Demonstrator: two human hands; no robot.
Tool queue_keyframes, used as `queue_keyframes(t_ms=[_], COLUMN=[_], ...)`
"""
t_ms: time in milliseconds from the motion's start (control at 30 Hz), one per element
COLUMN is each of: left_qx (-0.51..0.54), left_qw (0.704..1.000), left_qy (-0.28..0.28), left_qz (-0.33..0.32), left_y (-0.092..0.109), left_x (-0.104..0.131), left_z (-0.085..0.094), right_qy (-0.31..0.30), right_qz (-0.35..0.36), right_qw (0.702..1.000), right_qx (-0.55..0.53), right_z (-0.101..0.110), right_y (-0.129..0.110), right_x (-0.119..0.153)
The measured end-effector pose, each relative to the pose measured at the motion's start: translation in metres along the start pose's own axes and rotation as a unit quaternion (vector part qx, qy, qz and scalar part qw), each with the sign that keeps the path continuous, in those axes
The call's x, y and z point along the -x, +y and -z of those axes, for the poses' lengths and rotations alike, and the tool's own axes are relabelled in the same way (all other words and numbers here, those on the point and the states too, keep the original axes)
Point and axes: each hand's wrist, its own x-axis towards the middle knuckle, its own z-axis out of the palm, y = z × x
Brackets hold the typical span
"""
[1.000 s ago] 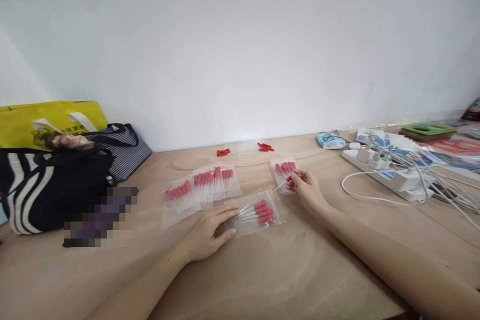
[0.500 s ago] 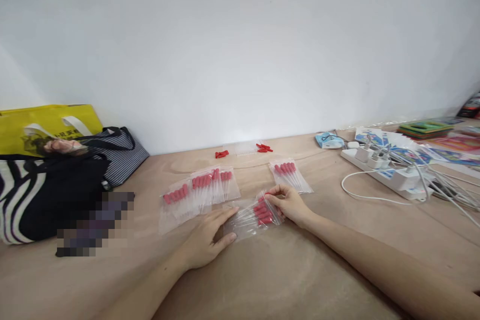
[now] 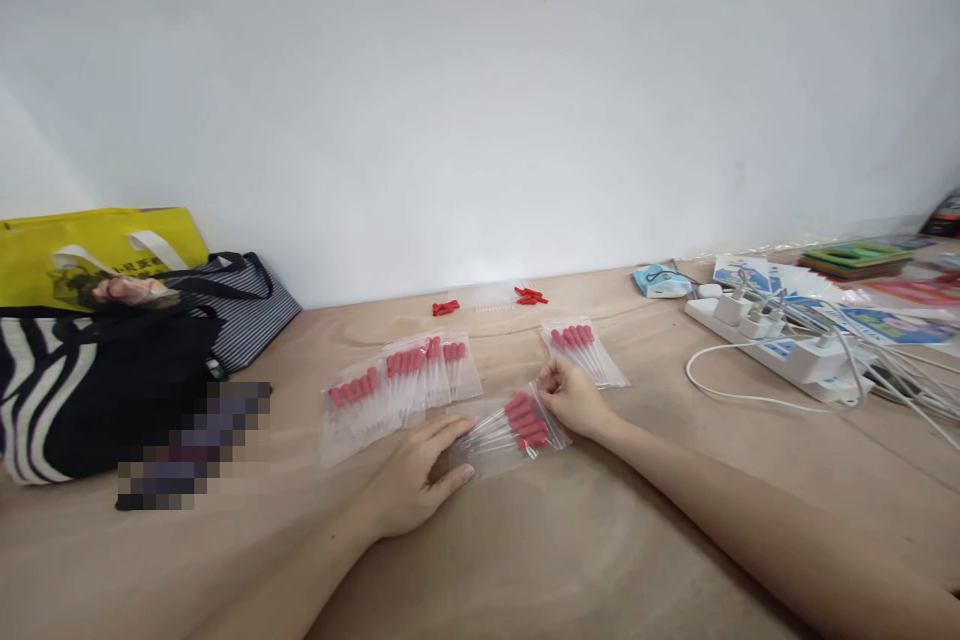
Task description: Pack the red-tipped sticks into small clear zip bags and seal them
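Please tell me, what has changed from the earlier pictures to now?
The right hand came back from the far bag, where it held one red-capped dropper, to the open end of the near bag; that dropper is no longer in its fingers. The left hand stayed flat on the near bag. The bag pile and the bags at the left did not move.

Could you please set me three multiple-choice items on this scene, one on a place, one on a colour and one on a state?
1. Where is the white power strip?
A. on the table's right side
B. beside the bags
C. under a hand

2. What colour are the dropper bulbs in the clear zip bag?
A. blue
B. red
C. green

3. How is that bag held?
A. lifted off the table
B. left untouched
C. pressed flat

Answers:
1. A, it lies at the right with plugs in it.
2. B, they are red.
3. C, the left hand lies on one end and the right hand grips the other.
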Motion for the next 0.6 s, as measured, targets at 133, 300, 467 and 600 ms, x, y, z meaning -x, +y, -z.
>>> queue_keyframes(t_ms=[133,300,467,600], left_qx=[-0.032,0.000,0.021,0.005], left_qw=[0.996,0.994,0.997,0.999], left_qy=[0.070,0.080,0.011,0.024], left_qz=[-0.044,-0.074,-0.071,-0.036], left_y=[-0.003,0.010,0.028,0.022], left_x=[0.000,-0.007,-0.031,-0.052], left_z=[-0.005,-0.016,-0.028,-0.035], right_qy=[-0.096,-0.008,0.065,-0.014], right_qz=[-0.019,-0.141,-0.184,-0.161], right_qw=[0.995,0.989,0.963,0.958], right_qx=[-0.029,-0.050,-0.186,-0.237], right_z=[0.015,0.037,0.037,0.029], right_y=[-0.001,0.005,0.003,-0.004], right_x=[0.006,0.019,0.032,0.040])
